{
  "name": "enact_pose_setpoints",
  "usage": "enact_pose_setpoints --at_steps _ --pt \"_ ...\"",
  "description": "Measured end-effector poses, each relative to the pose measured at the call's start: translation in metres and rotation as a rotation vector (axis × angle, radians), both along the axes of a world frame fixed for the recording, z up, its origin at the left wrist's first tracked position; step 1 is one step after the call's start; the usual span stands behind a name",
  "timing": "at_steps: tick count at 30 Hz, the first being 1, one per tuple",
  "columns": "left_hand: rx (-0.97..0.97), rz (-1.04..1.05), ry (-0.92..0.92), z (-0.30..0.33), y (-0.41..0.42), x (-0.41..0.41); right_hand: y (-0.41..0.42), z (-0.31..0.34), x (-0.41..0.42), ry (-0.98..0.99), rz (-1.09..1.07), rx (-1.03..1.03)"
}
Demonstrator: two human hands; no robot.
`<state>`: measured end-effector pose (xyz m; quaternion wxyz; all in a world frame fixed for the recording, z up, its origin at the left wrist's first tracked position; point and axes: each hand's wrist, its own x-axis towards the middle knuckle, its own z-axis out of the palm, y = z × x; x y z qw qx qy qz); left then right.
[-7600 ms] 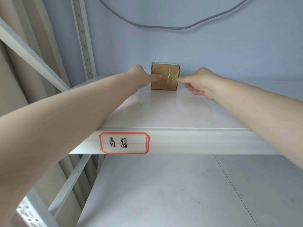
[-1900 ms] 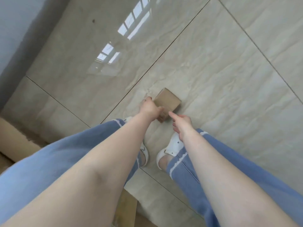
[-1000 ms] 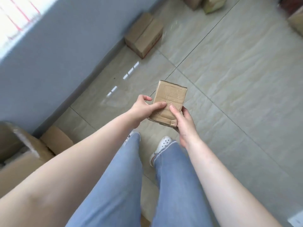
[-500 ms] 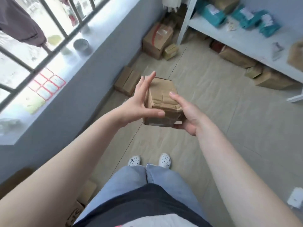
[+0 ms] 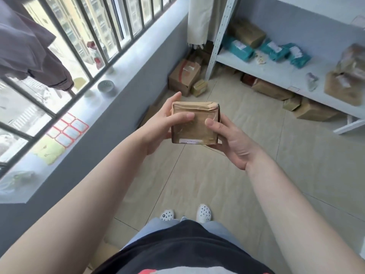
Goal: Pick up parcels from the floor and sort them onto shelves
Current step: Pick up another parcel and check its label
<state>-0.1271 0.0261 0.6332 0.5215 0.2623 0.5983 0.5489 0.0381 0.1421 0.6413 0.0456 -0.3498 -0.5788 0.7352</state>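
Note:
A small brown cardboard parcel [image 5: 194,123] wrapped in clear tape is held at chest height over the tiled floor, a white label strip along its near edge. My left hand [image 5: 160,123] grips its left side, thumb across the top face. My right hand [image 5: 230,141] cups its right side and underside, thumb on top. A white metal shelf [image 5: 276,74] stands at the upper right, bearing teal mailer bags [image 5: 240,50] and brown parcels [image 5: 343,86].
Cardboard boxes [image 5: 184,77] sit on the floor by the shelf post, and more boxes [image 5: 314,109] lie under the shelf. A barred window with a grey sill [image 5: 110,95] runs along the left wall. My feet in white clogs [image 5: 204,212] stand on the tiles.
I picked the parcel off the floor, stood up and raised it. It has turned so the label edge faces me, and both thumbs now rest on top.

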Motion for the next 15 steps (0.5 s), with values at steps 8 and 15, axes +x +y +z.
enact_pose_setpoints --at_steps 8,15 --pt "-0.097 -0.117 0.013 0.019 -0.005 -0.008 0.002 0.016 -0.019 -0.046 -0.043 -0.023" --pt "0.022 -0.087 0.089 0.023 0.000 -0.011 0.007 0.033 -0.030 -0.133 -0.047 -0.108"
